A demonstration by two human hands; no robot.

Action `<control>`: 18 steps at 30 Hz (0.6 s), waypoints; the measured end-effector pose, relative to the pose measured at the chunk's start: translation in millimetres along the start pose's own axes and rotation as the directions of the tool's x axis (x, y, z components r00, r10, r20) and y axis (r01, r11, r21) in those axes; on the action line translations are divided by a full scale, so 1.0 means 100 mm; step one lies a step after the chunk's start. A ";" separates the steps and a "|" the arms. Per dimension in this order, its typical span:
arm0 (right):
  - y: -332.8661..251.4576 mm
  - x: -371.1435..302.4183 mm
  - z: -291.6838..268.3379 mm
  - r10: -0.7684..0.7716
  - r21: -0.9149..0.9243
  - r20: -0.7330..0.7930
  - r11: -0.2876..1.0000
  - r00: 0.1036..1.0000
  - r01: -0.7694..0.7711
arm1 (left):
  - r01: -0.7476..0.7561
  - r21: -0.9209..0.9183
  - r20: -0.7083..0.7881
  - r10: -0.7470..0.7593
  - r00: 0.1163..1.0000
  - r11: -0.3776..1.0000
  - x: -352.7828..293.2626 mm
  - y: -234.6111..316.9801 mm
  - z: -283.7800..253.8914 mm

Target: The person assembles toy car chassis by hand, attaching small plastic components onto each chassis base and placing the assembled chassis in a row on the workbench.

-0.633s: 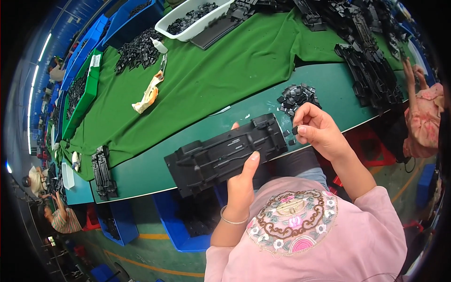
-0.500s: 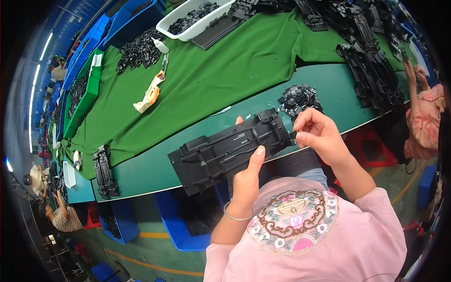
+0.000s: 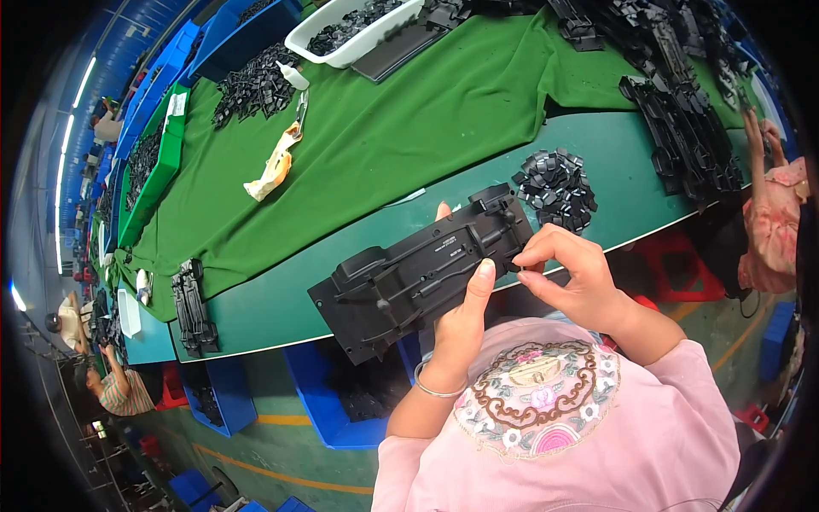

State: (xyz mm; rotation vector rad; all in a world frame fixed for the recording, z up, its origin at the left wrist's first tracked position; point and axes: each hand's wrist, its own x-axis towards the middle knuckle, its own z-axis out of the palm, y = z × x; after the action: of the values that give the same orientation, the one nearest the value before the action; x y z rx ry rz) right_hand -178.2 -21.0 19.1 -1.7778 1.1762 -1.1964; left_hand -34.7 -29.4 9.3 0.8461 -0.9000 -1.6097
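Note:
My left hand (image 3: 461,328) grips a long black moulded plastic housing (image 3: 401,282), thumb on its upper face and fingertips showing past its far edge. The housing is tilted over the table's front edge, its ribbed side up. At its near right corner, the fingers of my right hand (image 3: 567,277) are pinched together on a small black plastic piece (image 3: 514,263). That piece is mostly hidden by the fingertips and touches or nearly touches the housing. Just beyond my right hand lies a heap of small black plastic pieces (image 3: 556,189).
Similar black housings are stacked at right (image 3: 682,141), and others lie at left (image 3: 194,311). On the green cloth (image 3: 384,128) are a cloth-wrapped tool (image 3: 271,171), a white bottle (image 3: 293,76) and a white bin (image 3: 299,38). A blue crate (image 3: 311,401) stands below. A co-worker (image 3: 772,213) sits at right.
My right hand has moved left and slightly down, bringing the small piece from beyond the housing's right end to its near right corner. The housing has shifted slightly.

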 end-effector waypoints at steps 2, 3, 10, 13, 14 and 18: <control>0.00 0.00 0.01 -0.008 -0.005 -0.003 1.000 1.000 0.007 | -0.008 -0.005 -0.004 0.008 1.000 1.000 0.00 -0.01 0.00; 0.00 0.01 0.01 -0.012 -0.018 -0.001 1.000 1.000 0.012 | -0.007 -0.004 -0.005 0.007 1.000 1.000 0.00 -0.01 0.00; 0.03 0.03 0.00 -0.048 -0.073 0.019 0.996 0.999 0.049 | -0.063 0.095 0.009 0.062 0.998 0.993 0.01 -0.02 0.00; 0.00 0.06 -0.01 0.004 -0.069 0.056 0.998 0.998 0.000 | -0.082 0.113 0.019 0.081 0.997 0.990 0.01 -0.02 -0.01; 0.00 0.07 -0.02 0.004 -0.069 0.054 0.998 0.999 -0.001 | -0.079 0.110 0.019 0.078 0.997 0.991 0.01 -0.02 -0.02; -0.03 0.10 -0.05 0.038 -0.085 0.115 0.996 0.993 -0.029 | -0.087 0.147 0.013 0.086 0.996 0.985 -0.01 -0.05 -0.03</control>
State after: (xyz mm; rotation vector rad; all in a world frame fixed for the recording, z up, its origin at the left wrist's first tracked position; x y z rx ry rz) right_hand -180.7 -29.5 26.6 -1.8556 1.1982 -1.0238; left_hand -33.9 -28.3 3.5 0.8921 -1.0567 -1.4858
